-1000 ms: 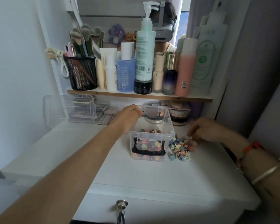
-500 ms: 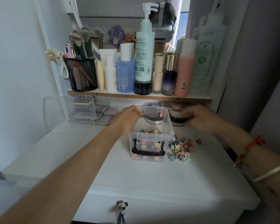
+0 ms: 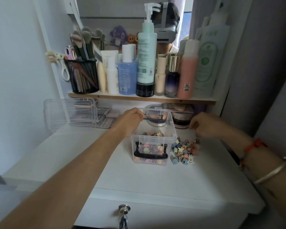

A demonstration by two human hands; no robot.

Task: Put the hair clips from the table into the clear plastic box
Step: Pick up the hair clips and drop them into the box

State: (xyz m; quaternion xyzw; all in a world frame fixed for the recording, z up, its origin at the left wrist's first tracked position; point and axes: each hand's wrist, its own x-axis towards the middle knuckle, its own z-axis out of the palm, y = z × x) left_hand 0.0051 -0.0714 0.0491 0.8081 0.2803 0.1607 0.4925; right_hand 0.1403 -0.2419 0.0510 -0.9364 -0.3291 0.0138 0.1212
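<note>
The clear plastic box [image 3: 153, 155] stands open on the white table, with several small colourful hair clips inside and a black handle on its near side. My left hand [image 3: 130, 117] grips the box at its far left rim, by the black rear handle. A pile of loose hair clips [image 3: 185, 150] lies on the table against the box's right side. My right hand [image 3: 203, 124] hovers just above and behind that pile, right of the box, fingers curled downward. Whether it holds a clip is hidden.
A wooden shelf [image 3: 142, 98] packed with bottles and a black mesh brush cup [image 3: 82, 76] overhangs the table's back. A clear lid or organiser [image 3: 69, 113] sits at the back left. Jars [image 3: 182, 121] stand under the shelf behind the box. A key [image 3: 124, 210] sticks out of the drawer.
My right hand rose from the clip pile toward the box's right rim, then shifted slightly back right and down. My left hand and the box stayed put.
</note>
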